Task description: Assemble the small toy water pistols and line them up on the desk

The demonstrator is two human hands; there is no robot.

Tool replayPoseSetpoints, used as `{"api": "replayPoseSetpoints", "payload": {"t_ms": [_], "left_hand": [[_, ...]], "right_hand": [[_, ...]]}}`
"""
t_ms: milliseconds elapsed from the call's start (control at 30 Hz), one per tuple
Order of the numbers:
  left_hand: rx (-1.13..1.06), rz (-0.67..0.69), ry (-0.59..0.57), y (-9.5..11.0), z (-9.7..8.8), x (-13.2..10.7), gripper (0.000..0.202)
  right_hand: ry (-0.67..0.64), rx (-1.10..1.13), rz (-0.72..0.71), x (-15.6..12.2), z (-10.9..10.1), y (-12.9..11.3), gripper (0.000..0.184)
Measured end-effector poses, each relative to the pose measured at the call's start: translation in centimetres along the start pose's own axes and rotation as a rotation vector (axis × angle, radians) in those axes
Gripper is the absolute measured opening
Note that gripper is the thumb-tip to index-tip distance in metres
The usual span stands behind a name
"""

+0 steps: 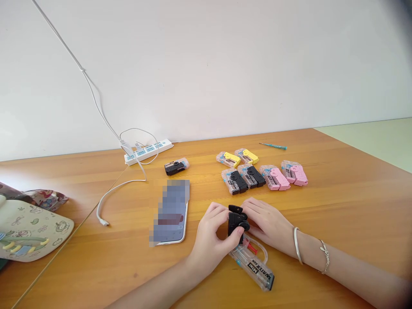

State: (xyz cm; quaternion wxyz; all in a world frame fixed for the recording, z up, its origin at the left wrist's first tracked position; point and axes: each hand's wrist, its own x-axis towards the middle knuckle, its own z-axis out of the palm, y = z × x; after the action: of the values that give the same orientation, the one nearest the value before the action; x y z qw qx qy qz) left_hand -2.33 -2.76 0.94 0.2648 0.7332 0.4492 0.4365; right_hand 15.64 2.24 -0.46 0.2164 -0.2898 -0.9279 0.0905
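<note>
A clear mini water gun (254, 268) with a black handle and a red trigger lies unfolded near the table's front, its barrel pointing toward me and to the right. My left hand (212, 234) grips the black handle part from the left, thumb pressed on its round joint. On the far side, my right hand (267, 221) is closed about the same black part; its fingertips are mostly hidden behind it. Beyond my hands sit folded water guns: two yellow ones (231, 159), two black ones (236, 182) and two pink ones (277, 178).
Another folded black water gun (177, 166) lies apart, left of the group. A phone (172, 212) lies left of my hands. A white power strip (149, 151) with a cable (120, 183) sits by the wall. A small screwdriver (273, 146) lies at the back right; a patterned bag (35, 227) at left.
</note>
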Motion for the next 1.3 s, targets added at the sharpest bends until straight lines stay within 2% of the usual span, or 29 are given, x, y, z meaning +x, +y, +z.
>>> {"api": "replayPoseSetpoints", "payload": {"t_ms": [133, 200, 300, 467, 533, 633, 767, 867, 1300], "left_hand": [[-0.03, 0.009, -0.01, 0.1, 0.0, 0.0, 0.009], [-0.044, 0.013, -0.018, 0.1, 0.0, 0.0, 0.008], [-0.071, 0.016, -0.028, 0.1, -0.1, 0.0, 0.007], [-0.072, 0.024, -0.033, 0.0, -0.2, 0.1, 0.009], [-0.061, 0.028, -0.028, 0.1, -0.1, 0.1, 0.01], [-0.037, 0.086, -0.029, 0.2, 0.1, 0.0, 0.014], [0.002, 0.174, -0.023, 0.1, 0.3, -0.2, 0.015], [0.018, 0.193, 0.007, 0.1, 0.3, -0.3, 0.016], [0.056, 0.155, -0.017, -0.2, 0.3, -0.2, 0.019]], "right_hand": [[0.045, 0.173, 0.106, -0.2, 0.1, 0.1, 0.016], [0.05, 0.349, 0.196, -0.2, 0.1, 0.2, 0.017], [0.099, 0.683, 0.326, -0.1, -0.3, 0.2, 0.008], [0.206, 1.119, 0.539, 0.3, -1.4, -0.3, 0.031], [0.192, 1.241, 0.611, 0.3, -1.8, -0.7, 0.034], [0.137, 1.369, 0.617, 0.3, -1.9, -1.0, 0.035], [0.036, 1.378, 0.581, 0.0, -1.6, -0.9, 0.036], [0.016, 1.35, 0.576, -0.1, -1.4, -0.6, 0.037], [0.157, 1.006, 0.403, -0.1, -1.8, -1.6, 0.024]]}}
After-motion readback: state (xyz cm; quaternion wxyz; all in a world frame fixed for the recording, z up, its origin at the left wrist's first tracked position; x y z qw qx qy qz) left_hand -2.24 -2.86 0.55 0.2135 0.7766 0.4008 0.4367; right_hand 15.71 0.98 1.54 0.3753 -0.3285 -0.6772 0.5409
